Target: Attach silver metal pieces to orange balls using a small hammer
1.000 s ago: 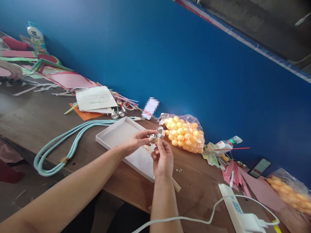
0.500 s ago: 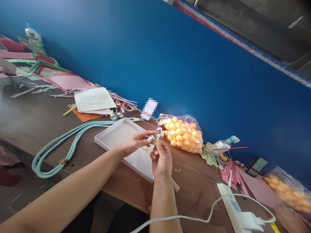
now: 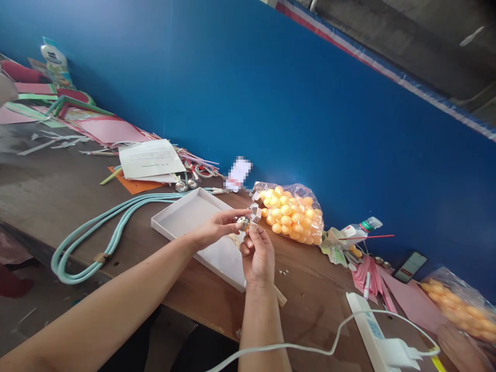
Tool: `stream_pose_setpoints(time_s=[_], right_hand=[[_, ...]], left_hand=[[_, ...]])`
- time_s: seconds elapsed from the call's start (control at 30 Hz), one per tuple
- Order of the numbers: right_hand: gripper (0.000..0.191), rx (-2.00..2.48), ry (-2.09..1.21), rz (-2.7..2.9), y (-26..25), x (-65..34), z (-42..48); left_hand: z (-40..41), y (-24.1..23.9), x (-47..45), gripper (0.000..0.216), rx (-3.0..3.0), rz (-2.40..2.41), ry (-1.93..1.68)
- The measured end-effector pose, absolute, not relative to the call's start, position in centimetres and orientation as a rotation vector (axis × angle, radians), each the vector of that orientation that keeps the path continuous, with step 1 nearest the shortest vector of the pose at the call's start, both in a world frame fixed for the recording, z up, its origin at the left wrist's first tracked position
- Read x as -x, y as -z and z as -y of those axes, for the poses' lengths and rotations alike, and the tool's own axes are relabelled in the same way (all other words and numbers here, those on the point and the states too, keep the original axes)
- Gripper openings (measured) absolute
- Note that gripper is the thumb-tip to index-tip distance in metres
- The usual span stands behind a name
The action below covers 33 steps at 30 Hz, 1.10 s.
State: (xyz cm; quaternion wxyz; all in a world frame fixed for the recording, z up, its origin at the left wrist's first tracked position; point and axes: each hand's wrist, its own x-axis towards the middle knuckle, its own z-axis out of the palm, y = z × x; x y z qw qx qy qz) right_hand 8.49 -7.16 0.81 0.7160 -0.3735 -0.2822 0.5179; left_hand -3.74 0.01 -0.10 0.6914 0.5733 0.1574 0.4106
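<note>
hardly anything has moved in the last half second: both hands hold their place above the near-right end of the white tray [image 3: 186, 214]. the left hand [image 3: 213, 227] has its grip closed on a small shiny ball [image 3: 244, 222], pinched at the fingertips. the right hand [image 3: 259, 256] curls up against the ball's underside; whether its grip is on it i cannot tell. the ball is round, so it shows no long axis or heading. held this lightly, it could slip and roll across the table [image 3: 58, 191].
</note>
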Motion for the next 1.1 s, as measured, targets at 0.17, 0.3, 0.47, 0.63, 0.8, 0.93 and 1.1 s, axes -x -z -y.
stream_pose_setpoints(time_s=[0.17, 0.3, 0.47, 0.63, 0.8, 0.93, 1.1], right_hand=[[0.018, 0.819, -1.142, 0.641, -0.77, -8.53, 7.16], [0.018, 0.824, -1.143, 0.640, -0.76, -8.53, 7.14], [0.018, 0.815, -1.146, 0.640, -0.76, -8.51, 7.19], [0.018, 0.808, -1.142, 0.621, -0.84, -8.44, 7.22], [0.020, 0.829, -1.128, 0.623, -0.85, -8.35, 7.24], [0.021, 0.841, -1.116, 0.638, -0.81, -8.34, 7.21], [0.023, 0.873, -1.095, 0.659, -0.80, -8.37, 7.19]], left_hand=[[-0.03, 0.18, 3.78, 0.047, -1.263, -0.330, -0.905], [-0.03, 0.18, 3.79, 0.048, -1.259, -0.324, -0.899], [0.05, 0.02, 3.84, 0.047, -1.270, -0.346, -0.900], [-0.03, 0.07, 3.87, 0.047, -1.267, -0.330, -0.895], [-0.10, 0.19, 3.84, 0.048, -1.261, -0.319, -0.904], [-0.10, 0.17, 3.79, 0.047, -1.265, -0.321, -0.905], [-0.06, 0.06, 3.72, 0.046, -1.258, -0.315, -0.922]])
